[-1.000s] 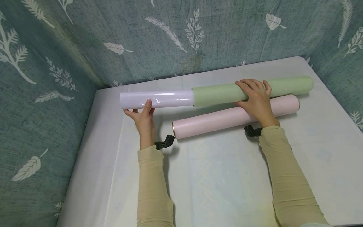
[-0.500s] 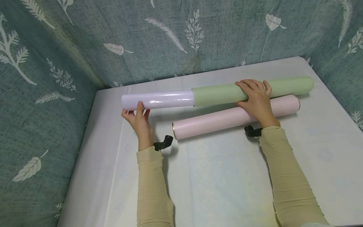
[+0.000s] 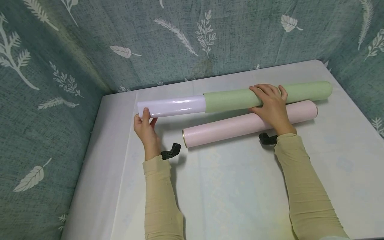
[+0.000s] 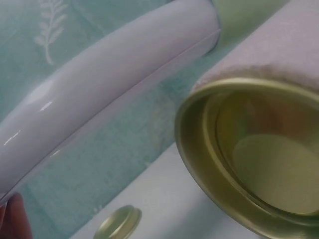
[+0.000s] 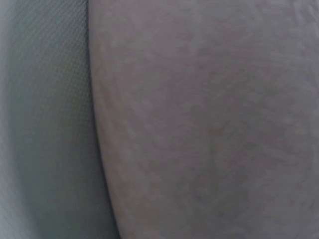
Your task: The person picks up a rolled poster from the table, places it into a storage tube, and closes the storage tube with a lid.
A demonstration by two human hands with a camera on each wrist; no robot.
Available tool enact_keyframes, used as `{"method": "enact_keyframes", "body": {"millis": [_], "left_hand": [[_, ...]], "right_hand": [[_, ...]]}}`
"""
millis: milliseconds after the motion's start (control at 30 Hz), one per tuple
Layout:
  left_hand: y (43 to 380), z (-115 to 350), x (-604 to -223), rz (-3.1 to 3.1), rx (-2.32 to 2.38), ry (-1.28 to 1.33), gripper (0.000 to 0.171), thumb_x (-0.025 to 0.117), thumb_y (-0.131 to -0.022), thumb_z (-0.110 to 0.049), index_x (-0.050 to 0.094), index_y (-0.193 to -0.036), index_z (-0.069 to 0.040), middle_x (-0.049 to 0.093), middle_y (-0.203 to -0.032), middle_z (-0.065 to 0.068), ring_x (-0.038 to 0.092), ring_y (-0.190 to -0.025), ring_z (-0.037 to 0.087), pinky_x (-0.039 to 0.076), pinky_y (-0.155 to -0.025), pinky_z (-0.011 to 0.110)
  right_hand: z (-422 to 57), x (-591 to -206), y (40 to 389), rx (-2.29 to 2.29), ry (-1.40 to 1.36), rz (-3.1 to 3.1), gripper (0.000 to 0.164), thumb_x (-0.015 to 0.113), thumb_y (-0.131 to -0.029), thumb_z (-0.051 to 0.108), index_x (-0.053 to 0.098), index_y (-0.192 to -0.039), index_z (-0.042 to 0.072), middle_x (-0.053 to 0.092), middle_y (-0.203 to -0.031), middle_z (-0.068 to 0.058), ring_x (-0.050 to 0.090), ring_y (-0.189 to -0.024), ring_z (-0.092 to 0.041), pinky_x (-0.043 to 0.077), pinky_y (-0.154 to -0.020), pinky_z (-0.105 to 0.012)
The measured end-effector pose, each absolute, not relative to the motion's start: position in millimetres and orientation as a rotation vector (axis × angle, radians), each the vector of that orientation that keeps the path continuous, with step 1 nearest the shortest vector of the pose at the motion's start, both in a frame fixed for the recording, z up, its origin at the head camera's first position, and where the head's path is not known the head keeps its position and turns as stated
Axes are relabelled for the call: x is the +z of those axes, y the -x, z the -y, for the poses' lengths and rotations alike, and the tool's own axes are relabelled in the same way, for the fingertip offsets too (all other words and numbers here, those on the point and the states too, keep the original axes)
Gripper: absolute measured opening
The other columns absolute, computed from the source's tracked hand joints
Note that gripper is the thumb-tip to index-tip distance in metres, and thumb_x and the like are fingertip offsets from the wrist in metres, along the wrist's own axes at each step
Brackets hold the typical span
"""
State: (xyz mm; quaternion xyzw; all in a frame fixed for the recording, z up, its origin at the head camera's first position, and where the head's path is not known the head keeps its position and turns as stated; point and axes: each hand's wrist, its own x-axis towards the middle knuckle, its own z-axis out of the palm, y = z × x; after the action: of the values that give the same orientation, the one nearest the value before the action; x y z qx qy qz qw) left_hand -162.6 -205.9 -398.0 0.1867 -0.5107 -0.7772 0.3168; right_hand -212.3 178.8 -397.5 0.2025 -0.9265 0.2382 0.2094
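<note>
A glossy white rolled sheet (image 3: 175,106) sticks out of the left end of a green tube (image 3: 231,100), with part of it hidden inside. My left hand (image 3: 148,133) pinches the roll's outer left end, thumb on top. Farther right, my right hand (image 3: 271,106) grips the green tube around its middle. Below it, a pink tube (image 3: 222,129) lies slantwise, partly covered by that hand. Its left end, with a gold metal rim (image 4: 199,174), is open toward the left wrist camera. In the right wrist view, the pink tube (image 5: 209,119) fills most of the picture.
In the left wrist view, a small gold lid (image 4: 118,223) shows on the white surface. Everything stands on a white-covered table (image 3: 234,193), with leaf-patterned teal cloth (image 3: 180,40) rising behind it and at both sides. A black camera mount (image 3: 171,151) juts from the left wrist.
My left hand has slid the white roll rightward, so less of it sticks out of the green tube. Its grip has moved to the roll's very end. The right hand and pink tube stay put.
</note>
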Motion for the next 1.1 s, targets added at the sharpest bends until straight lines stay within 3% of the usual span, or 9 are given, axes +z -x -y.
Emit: {"method": "enact_keyframes", "body": {"millis": [233, 500, 700, 933, 1100], "left_hand": [[163, 203, -398, 1.385, -2.044, -0.456, 0.022, 0.063, -0.084, -0.018, 0.049, -0.096, -0.007, 0.050, -0.106, 0.010, 0.054, -0.091, 0.022, 0.048, -0.074, 0.034], [160, 201, -396, 1.453, -2.094, -0.429, 0.045, 0.054, -0.087, -0.016, 0.036, -0.129, -0.021, 0.043, -0.118, 0.007, 0.050, -0.099, 0.023, 0.047, -0.073, 0.034], [158, 198, -396, 1.544, -2.111, -0.369, 0.038, 0.050, -0.089, -0.020, 0.046, -0.127, -0.022, 0.046, -0.119, 0.004, 0.048, -0.099, 0.021, 0.043, -0.073, 0.035], [159, 193, -398, 1.618, -2.097, -0.328, 0.045, 0.059, -0.085, -0.038, 0.045, -0.124, -0.022, 0.044, -0.118, 0.005, 0.048, -0.099, 0.021, 0.042, -0.076, 0.035], [158, 197, -397, 1.637, -2.084, -0.348, 0.048, 0.061, -0.083, -0.039, 0.043, -0.124, -0.023, 0.044, -0.118, 0.005, 0.049, -0.098, 0.022, 0.043, -0.077, 0.035]], "right_hand": [[-181, -397, 212, 0.665, -0.558, 2.579, 0.071, 0.081, -0.064, 0.024, 0.050, -0.127, 0.022, 0.047, -0.127, -0.003, 0.033, -0.121, -0.024, 0.000, -0.103, -0.046], [-184, -397, 211, 0.654, -0.548, 2.573, 0.070, 0.081, -0.063, 0.027, 0.050, -0.127, 0.022, 0.047, -0.127, -0.003, 0.034, -0.121, -0.024, 0.001, -0.103, -0.047], [-186, -397, 211, 0.651, -0.544, 2.582, 0.071, 0.080, -0.064, 0.027, 0.050, -0.127, 0.022, 0.047, -0.127, -0.002, 0.033, -0.121, -0.024, 0.001, -0.103, -0.048], [-187, -398, 210, 0.648, -0.542, 2.584, 0.071, 0.081, -0.063, 0.026, 0.050, -0.127, 0.023, 0.047, -0.127, -0.002, 0.034, -0.120, -0.024, 0.001, -0.103, -0.047], [-181, -398, 214, 0.651, -0.563, 2.592, 0.071, 0.080, -0.064, 0.028, 0.049, -0.128, 0.023, 0.046, -0.127, -0.001, 0.033, -0.121, -0.024, 0.001, -0.103, -0.047]]}}
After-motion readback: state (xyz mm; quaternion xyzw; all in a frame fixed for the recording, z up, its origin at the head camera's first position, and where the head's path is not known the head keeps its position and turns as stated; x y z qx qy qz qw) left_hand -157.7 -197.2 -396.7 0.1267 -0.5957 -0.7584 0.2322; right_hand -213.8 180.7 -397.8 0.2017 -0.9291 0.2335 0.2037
